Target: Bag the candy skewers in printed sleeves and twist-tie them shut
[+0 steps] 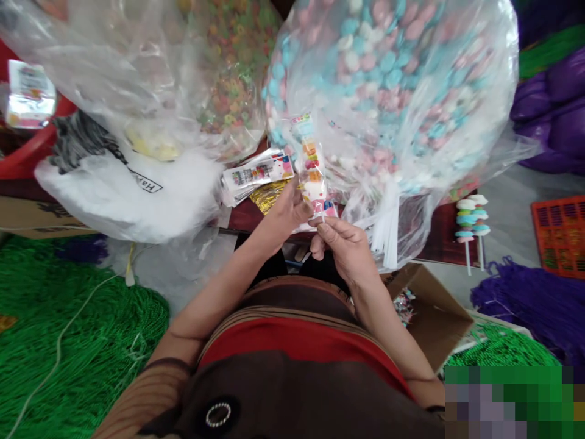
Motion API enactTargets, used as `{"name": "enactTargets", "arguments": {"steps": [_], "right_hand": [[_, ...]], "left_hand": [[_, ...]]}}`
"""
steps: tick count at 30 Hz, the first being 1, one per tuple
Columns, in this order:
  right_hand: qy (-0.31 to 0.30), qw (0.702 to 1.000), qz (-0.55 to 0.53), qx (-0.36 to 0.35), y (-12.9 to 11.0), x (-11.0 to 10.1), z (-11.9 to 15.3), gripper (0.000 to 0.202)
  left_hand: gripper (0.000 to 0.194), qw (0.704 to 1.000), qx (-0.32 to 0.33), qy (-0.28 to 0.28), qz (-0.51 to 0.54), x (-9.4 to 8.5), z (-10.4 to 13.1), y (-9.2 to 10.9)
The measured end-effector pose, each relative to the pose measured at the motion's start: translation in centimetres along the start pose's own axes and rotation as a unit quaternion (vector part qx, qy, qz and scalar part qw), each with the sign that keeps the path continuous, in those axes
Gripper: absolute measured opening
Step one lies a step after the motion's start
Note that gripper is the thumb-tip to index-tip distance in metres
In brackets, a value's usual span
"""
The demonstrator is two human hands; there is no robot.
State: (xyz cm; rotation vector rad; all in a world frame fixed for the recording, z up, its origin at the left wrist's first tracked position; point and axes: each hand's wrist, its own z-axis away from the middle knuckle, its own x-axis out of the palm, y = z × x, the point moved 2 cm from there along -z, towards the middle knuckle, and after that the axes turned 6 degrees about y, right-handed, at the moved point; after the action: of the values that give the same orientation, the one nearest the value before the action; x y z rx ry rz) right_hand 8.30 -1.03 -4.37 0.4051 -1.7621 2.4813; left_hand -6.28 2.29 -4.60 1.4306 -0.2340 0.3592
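Observation:
Both my hands meet in the middle over a dark red table (249,214). My left hand (287,210) pinches the lower end of a clear printed wrapper (311,167) with a candy skewer inside it. My right hand (343,247) grips the skewer's white stick just below the wrapper. The wrapped candy stands nearly upright, against a big clear bag of pink, blue and white candies (388,85). A stack of flat printed wrappers (256,175) lies just left of my left hand, beside gold twist ties (266,198).
A second clear bag of coloured candy rings (228,67) sits at the back. A white plastic bag (132,195) lies left. Two unwrapped candy skewers (473,222) rest at the right. A bundle of white sticks (386,235), an open cardboard box (434,311), green netting (77,341) and purple netting (539,305) surround me.

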Motion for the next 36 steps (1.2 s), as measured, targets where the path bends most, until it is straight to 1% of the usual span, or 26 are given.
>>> {"name": "enactTargets", "arguments": {"steps": [2,3,4,7,9,11,13,15,17,18,19,20,21,22,23,24,25,26,27,29,30,31,32,33,34,36], "right_hand": [[0.012,1.0,0.004,-0.023,0.1,-0.2,-0.3,0.036],[0.017,0.999,0.011,-0.034,0.2,-0.3,-0.5,0.037],[0.021,0.999,0.021,-0.042,0.4,-0.4,-0.5,0.037],[0.032,0.996,0.06,-0.061,0.6,-0.5,-0.6,0.04],[0.037,0.992,0.092,-0.077,0.6,-0.4,-0.5,0.04],[0.04,0.987,0.124,-0.094,0.5,-0.3,-0.4,0.04],[0.037,0.983,0.148,-0.104,0.3,-0.2,-0.3,0.04],[0.023,0.98,0.168,-0.108,0.3,-0.1,-0.1,0.04],[0.016,0.969,0.211,-0.126,0.4,-0.2,-0.1,0.039],[0.024,0.957,0.25,-0.146,0.4,-0.3,-0.2,0.039],[0.041,0.938,0.298,-0.174,0.5,-0.5,-0.2,0.038],[0.062,0.912,0.352,-0.203,0.5,-0.6,-0.3,0.038],[0.084,0.882,0.402,-0.232,0.5,-0.8,-0.4,0.037],[0.1,0.854,0.442,-0.254,0.6,-0.9,-0.6,0.038],[0.109,0.835,0.467,-0.269,0.5,-1.0,-0.7,0.038],[0.11,0.829,0.474,-0.276,0.5,-1.0,-0.7,0.038],[0.104,0.834,0.466,-0.275,0.5,-1.1,-0.8,0.038],[0.098,0.849,0.444,-0.268,0.4,-1.1,-0.8,0.038],[0.093,0.869,0.414,-0.255,0.3,-1.0,-0.8,0.037],[0.087,0.908,0.345,-0.221,0.2,-0.9,-0.6,0.036],[0.085,0.923,0.315,-0.205,0.2,-0.7,-0.5,0.036],[0.082,0.934,0.29,-0.193,0.1,-0.5,-0.4,0.036],[0.077,0.942,0.27,-0.184,0.1,-0.3,-0.3,0.036],[0.069,0.949,0.253,-0.176,0.1,-0.1,-0.2,0.036],[0.061,0.955,0.238,-0.167,0.2,0.1,-0.2,0.037],[0.043,0.966,0.21,-0.143,0.3,0.5,0.0,0.039]], "left_hand": [[0.072,0.998,0.011,-0.023,-0.059,-0.4,0.6,-0.9],[0.073,0.995,0.024,-0.024,-0.093,-0.6,0.7,-1.2],[0.069,0.991,0.042,-0.01,-0.13,-0.8,0.9,-1.3],[0.05,0.966,0.09,0.024,-0.239,-1.1,1.0,-1.1],[0.036,0.946,0.109,0.029,-0.302,-1.1,1.0,-0.9],[0.025,0.92,0.141,0.034,-0.365,-1.1,1.0,-0.8],[0.018,0.875,0.2,0.057,-0.438,-0.9,1.0,-0.7],[0.022,0.808,0.279,0.087,-0.512,-0.7,1.1,-0.5],[0.027,0.737,0.354,0.093,-0.569,-0.4,1.2,-0.2],[0.028,0.707,0.383,0.083,-0.589,-0.2,1.3,-0.1],[0.027,0.684,0.405,0.066,-0.603,0.0,1.3,0.0],[0.026,0.67,0.419,0.047,-0.611,0.2,1.4,0.1],[0.024,0.664,0.427,0.029,-0.614,0.3,1.5,0.2],[0.023,0.666,0.429,0.013,-0.61,0.4,1.7,0.3],[0.022,0.677,0.425,0.0,-0.601,0.4,1.8,0.4],[0.022,0.695,0.416,-0.013,-0.586,0.4,2.0,0.5],[0.022,0.722,0.4,-0.026,-0.564,0.3,2.1,0.6],[0.023,0.757,0.375,-0.031,-0.534,0.1,2.2,0.7],[0.023,0.8,0.338,-0.024,-0.494,-0.2,2.2,0.8],[0.025,0.894,0.237,0.032,-0.378,-1.0,1.9,0.8],[0.026,0.934,0.179,0.067,-0.303,-1.3,1.6,0.7],[0.029,0.963,0.121,0.092,-0.222,-1.5,1.2,0.6],[0.035,0.982,0.069,0.097,-0.144,-1.5,0.9,0.4],[0.043,0.993,0.028,0.083,-0.075,-1.3,0.5,0.4],[0.051,0.998,-0.005,0.052,-0.019,-0.8,0.3,0.4],[0.064,0.997,-0.045,-0.008,0.055,0.2,0.0,0.5]]}}
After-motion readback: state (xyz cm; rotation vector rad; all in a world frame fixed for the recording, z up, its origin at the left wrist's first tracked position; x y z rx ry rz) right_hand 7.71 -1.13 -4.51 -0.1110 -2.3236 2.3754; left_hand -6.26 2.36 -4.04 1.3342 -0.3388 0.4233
